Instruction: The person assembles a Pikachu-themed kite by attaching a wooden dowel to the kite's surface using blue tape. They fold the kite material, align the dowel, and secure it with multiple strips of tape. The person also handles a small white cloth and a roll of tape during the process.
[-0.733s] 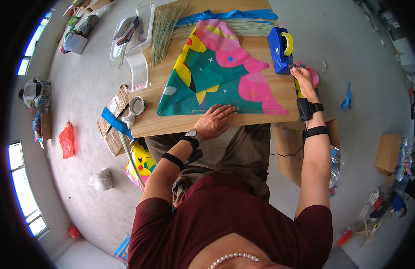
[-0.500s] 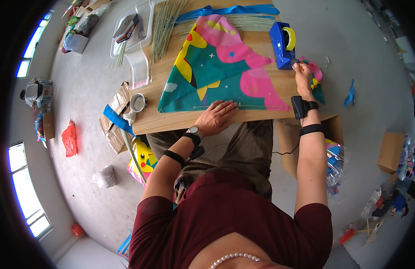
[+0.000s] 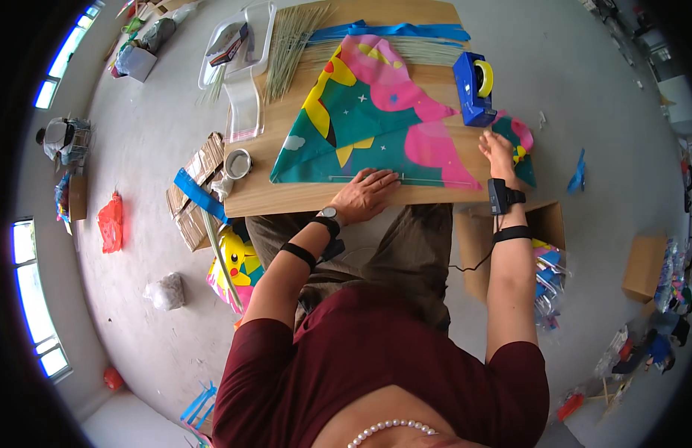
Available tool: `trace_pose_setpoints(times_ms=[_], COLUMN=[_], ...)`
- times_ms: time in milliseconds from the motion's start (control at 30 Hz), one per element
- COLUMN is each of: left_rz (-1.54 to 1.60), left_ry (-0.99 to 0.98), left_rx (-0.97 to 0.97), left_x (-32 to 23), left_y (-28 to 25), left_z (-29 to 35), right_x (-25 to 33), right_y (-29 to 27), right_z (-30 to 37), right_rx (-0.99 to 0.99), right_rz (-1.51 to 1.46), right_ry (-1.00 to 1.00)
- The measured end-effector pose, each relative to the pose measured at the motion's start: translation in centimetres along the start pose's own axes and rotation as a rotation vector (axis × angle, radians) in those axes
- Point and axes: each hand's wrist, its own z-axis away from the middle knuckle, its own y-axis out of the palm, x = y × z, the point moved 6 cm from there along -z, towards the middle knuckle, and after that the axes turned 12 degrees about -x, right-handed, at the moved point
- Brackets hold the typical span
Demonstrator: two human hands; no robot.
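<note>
A folded kite sail (image 3: 383, 142) in green, pink and yellow lies on the wooden table, its long straight edge toward me. Along that edge runs a thin pale rod (image 3: 428, 179). My left hand (image 3: 368, 194) rests flat over the edge and the rod, fingers stretched out. Just below the blue tape dispenser (image 3: 476, 104), which carries a yellow roll (image 3: 483, 78), is my right hand (image 3: 498, 153). Its fingers are closed in a pinch; what they hold, if anything, is too small to make out. A second printed piece (image 3: 523, 168) hangs past the table's right edge behind that hand.
Bundles of thin sticks (image 3: 290, 52) and blue strips (image 3: 405, 31) lie at the table's far side. A clear plastic tub (image 3: 264, 45) and a tape roll (image 3: 238, 163) are on the left. An open cardboard box (image 3: 476, 250) stands below the table's right edge.
My right hand has come away from the tape dispenser's front, a little toward me, and there is now a gap between them. My left hand stays on the sail.
</note>
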Motion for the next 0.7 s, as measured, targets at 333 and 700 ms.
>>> trace_pose_setpoints(times_ms=[333, 700], left_rz=[0.025, -0.020], left_ry=[0.001, 0.057], left_rx=[-0.106, -0.223], left_x=[-0.7, -3.0], left_y=[0.6, 1.6], left_z=[-1.1, -0.4], right_x=[0.1, -5.1], right_y=[4.5, 7.9], right_z=[15.2, 18.5], right_rx=[0.274, 0.339], right_rz=[-0.027, -0.045], right_ry=[0.187, 0.238])
